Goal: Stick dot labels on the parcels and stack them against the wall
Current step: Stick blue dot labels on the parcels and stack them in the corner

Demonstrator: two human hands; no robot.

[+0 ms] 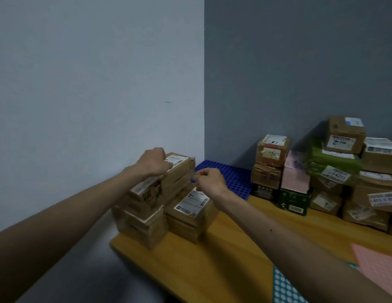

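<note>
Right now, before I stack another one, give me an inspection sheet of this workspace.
Surface: yellow wooden table, set into a corner.
Job's things: stack of brown cardboard parcels against the pale left wall; teal sheet of white dot labels and pink sheet at the near right.
Clutter: blue perforated plastic mat in the corner; mixed pile of brown, green and pink parcels on the right.
Hands: left hand grips the top parcel of the stack; right hand hovers beside it, fingers pinched, anything between them too small to tell.
Cables: nothing seen.
Surroundings: darker grey wall behind the pile.
</note>
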